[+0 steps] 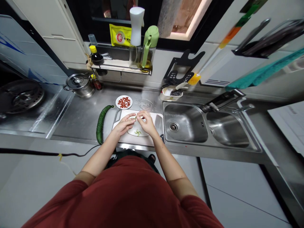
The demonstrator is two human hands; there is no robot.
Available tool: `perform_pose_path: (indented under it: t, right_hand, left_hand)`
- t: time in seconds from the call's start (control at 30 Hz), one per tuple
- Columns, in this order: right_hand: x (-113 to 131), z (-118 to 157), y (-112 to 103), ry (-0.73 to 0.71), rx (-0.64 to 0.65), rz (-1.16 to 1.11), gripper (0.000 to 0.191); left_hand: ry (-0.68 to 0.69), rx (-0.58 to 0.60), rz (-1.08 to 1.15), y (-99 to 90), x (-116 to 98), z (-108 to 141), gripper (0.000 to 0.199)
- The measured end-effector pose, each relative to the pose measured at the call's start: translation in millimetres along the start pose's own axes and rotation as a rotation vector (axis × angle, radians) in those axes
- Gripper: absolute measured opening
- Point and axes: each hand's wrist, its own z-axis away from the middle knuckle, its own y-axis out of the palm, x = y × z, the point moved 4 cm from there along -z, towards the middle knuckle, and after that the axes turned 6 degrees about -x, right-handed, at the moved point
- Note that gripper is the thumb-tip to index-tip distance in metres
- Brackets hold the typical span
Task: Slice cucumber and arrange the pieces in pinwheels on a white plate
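Steel tabletop (78, 120): green pinwheel (137, 132) already arranged on the white plate (131, 129).
Left hand (123, 125) and right hand (146, 123) curled close, grip unclear; the cucumber (101, 123) looked mostly unsliced.

Single view, head-mounted: the lens sits above the wearer's red shirt (133, 193), which fills 6 o'clock at closest range, and faces forward and steeply down. The left hand (123, 125) and right hand (146, 123) lie near centre, at arm's reach over the steel counter (78, 117). Coverage is wide: window (182, 15) toward 12 o'clock, sink (186, 122) toward 3, stove (21, 96) toward 9, with stretching noted at the margins.
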Motion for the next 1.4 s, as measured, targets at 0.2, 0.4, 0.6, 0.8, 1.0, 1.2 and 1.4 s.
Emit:
perform_pose_path:
  t: [0.2, 0.4, 0.6, 0.8, 1.0, 1.2, 1.4]
  right_hand:
    - [-1.1, -0.9, 0.0, 0.045, 0.058, -0.004, 0.018]
    - [-2.2, -0.5, 0.2, 0.067, 0.101, -0.038, 0.017]
    - [-1.4, -0.9, -0.4, 0.068, 0.133, -0.019, 0.017]
    - [-1.1, 0.1, -0.6, 0.073, 0.152, -0.024, 0.017]
    - [-1.0, -0.1, -0.5, 0.08, 0.186, -0.015, 0.018]
    - [-0.3, -0.7, -0.5, 0.079, 0.207, -0.032, 0.017]
    - [-3.0, -1.4, 0.9, 0.08, 0.209, -0.028, 0.017]
  left_hand:
    - [0.124, -0.068, -0.207, -0.8, -7.8, -0.8, 0.045]
    - [0.213, -0.106, -0.359, -3.8, -18.0, -0.5, 0.037]
    - [0.251, -0.123, -0.469, -7.2, -21.6, 1.2, 0.032]
    - [0.24, -0.127, -0.477, -7.8, -20.7, 0.6, 0.029]
    - [0.303, -0.146, -0.572, -6.9, -24.7, 2.0, 0.025]
    - [0.342, -0.148, -0.636, -6.1, -27.4, 3.1, 0.023]
    - [0.375, -0.166, -0.705, -4.4, -29.4, 4.8, 0.023]
